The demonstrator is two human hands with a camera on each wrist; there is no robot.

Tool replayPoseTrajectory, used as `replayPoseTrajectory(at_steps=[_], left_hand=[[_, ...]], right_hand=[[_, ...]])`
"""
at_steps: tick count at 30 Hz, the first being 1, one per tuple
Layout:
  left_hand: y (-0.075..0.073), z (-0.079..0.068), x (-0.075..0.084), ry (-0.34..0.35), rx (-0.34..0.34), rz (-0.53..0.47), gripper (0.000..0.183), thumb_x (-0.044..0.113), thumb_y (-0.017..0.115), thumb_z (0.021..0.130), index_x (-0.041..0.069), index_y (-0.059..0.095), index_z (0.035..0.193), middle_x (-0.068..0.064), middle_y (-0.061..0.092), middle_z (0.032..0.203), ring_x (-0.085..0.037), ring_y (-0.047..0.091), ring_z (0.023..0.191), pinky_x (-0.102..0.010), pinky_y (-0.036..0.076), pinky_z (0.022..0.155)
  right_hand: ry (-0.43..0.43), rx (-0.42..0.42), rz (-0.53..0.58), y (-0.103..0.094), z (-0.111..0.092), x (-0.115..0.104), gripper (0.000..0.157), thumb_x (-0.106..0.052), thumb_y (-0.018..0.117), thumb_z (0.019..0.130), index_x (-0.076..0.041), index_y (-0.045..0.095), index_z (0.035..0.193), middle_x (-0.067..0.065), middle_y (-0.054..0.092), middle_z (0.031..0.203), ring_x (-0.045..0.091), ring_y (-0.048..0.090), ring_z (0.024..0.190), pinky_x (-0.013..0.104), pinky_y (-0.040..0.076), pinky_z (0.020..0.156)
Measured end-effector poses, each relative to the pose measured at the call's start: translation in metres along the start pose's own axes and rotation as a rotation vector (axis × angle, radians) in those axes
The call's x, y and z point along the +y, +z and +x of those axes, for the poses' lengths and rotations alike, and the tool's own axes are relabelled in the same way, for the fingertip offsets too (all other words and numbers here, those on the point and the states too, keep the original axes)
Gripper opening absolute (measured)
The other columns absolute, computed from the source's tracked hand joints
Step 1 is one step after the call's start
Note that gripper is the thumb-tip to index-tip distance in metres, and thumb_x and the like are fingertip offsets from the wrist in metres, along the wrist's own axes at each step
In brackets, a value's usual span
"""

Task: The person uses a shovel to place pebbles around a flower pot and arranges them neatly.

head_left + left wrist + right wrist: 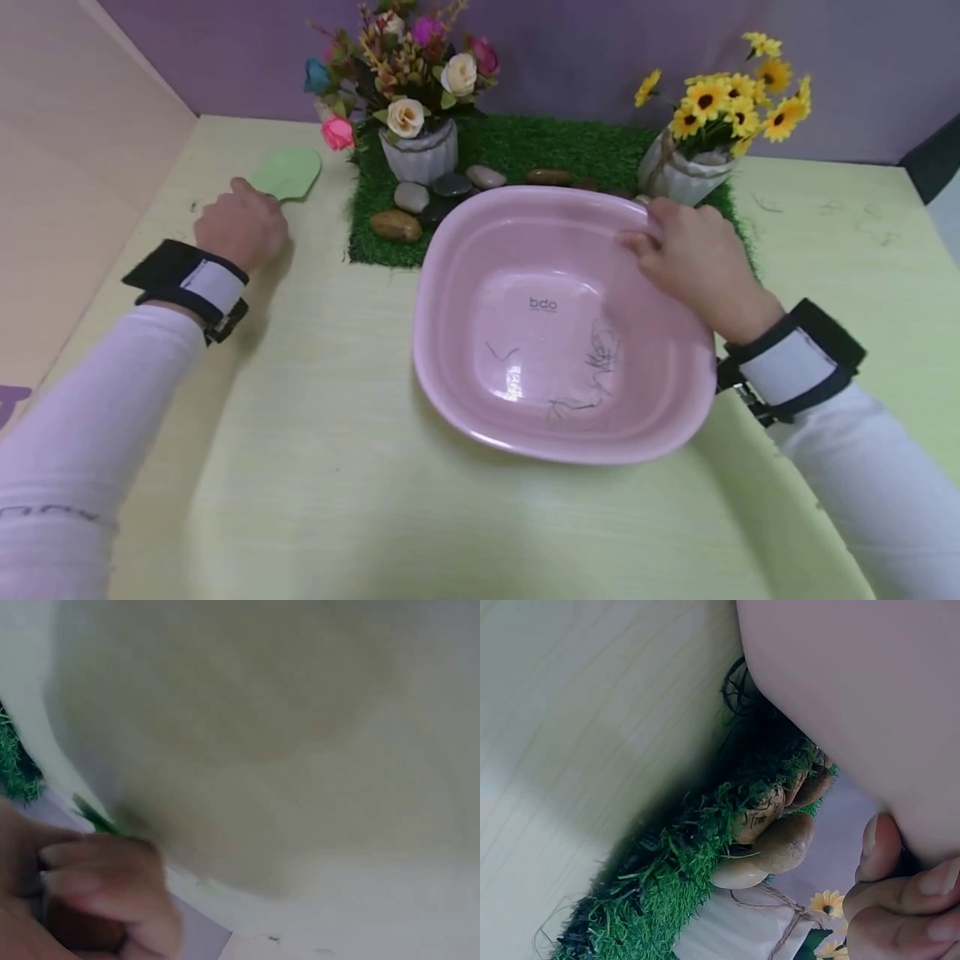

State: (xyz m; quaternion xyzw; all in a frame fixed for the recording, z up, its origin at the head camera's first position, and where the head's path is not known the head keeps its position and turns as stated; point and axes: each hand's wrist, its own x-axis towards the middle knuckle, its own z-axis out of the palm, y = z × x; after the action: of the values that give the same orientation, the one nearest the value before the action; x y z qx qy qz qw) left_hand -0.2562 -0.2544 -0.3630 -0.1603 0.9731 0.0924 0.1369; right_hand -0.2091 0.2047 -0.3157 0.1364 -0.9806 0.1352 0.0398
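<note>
**Both arms reaching forward, both hands closed on something**

The left arm stretches toward the tabletop's far left corner, its white sleeve ending in a black-and-white wrist strap. The left hand (242, 225) lies knuckles up, fingers (105, 881) curled under and pinching a thin green handle (94, 817).

The right arm comes in from the near right edge, sleeved and strapped the same way. The right hand (693, 258) sits palm down on the far right rim of the pink basin (450, 375), its fingers (900, 896) hooked over the rim and the thumb beneath it.
</note>
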Motion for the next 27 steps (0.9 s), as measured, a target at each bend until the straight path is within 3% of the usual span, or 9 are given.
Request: replayPoseTrajectory(at_steps=[3,8,13,18,21,27], left_hand=[[-0.001,0.0,0.002,-0.007,-0.048,0.038,0.06,0.033,0.006,0.103,-0.014,0.022,0.137,-0.038,0.05,0.103,-0.054,0.056,0.095,-0.057,0.048,0.08],[-0.005,-0.004,0.007,0.043,-0.093,0.158,0.049,0.025,0.013,0.102,-0.012,0.024,0.131,-0.035,0.052,0.093,-0.046,0.057,0.082,-0.052,0.047,0.073],[-0.013,-0.009,0.012,0.096,-0.084,0.264,0.042,0.022,0.018,0.1,-0.011,0.029,0.123,-0.034,0.05,0.088,-0.045,0.057,0.08,-0.049,0.048,0.066],[-0.012,-0.013,0.012,0.113,-0.084,0.238,0.038,0.02,0.017,0.101,-0.01,0.028,0.121,-0.041,0.051,0.091,-0.053,0.055,0.089,-0.054,0.049,0.072],[-0.008,-0.013,0.013,0.091,-0.091,0.195,0.038,0.019,0.016,0.1,-0.011,0.026,0.121,-0.045,0.049,0.099,-0.055,0.051,0.097,-0.058,0.047,0.081],[-0.008,-0.01,0.015,0.027,-0.14,0.17,0.051,0.022,0.014,0.099,-0.015,0.02,0.133,-0.048,0.045,0.11,-0.058,0.05,0.105,-0.058,0.048,0.085]], right_hand=[[0.003,0.001,-0.004,0.0,0.0,-0.001,0.037,-0.031,0.059,0.099,-0.005,0.046,0.077,0.01,0.04,0.057,0.025,0.046,0.047,0.033,0.034,0.043],[-0.006,0.006,-0.005,0.0,0.001,-0.002,0.035,-0.031,0.058,0.099,-0.004,0.048,0.078,0.01,0.043,0.057,0.026,0.047,0.046,0.033,0.034,0.043],[-0.009,0.007,-0.001,-0.002,0.002,-0.001,0.035,-0.031,0.059,0.098,-0.003,0.05,0.08,0.011,0.045,0.057,0.025,0.048,0.047,0.033,0.035,0.043],[0.008,-0.011,0.004,-0.003,0.003,-0.001,0.036,-0.033,0.059,0.098,-0.003,0.05,0.08,0.011,0.045,0.058,0.025,0.048,0.048,0.033,0.035,0.043],[0.01,-0.013,0.004,-0.003,0.003,-0.001,0.036,-0.033,0.059,0.098,-0.003,0.05,0.08,0.011,0.046,0.059,0.025,0.049,0.048,0.033,0.035,0.043],[0.008,-0.012,0.005,-0.002,0.002,-0.001,0.036,-0.032,0.059,0.098,-0.003,0.049,0.079,0.011,0.046,0.058,0.025,0.048,0.047,0.033,0.035,0.043]])
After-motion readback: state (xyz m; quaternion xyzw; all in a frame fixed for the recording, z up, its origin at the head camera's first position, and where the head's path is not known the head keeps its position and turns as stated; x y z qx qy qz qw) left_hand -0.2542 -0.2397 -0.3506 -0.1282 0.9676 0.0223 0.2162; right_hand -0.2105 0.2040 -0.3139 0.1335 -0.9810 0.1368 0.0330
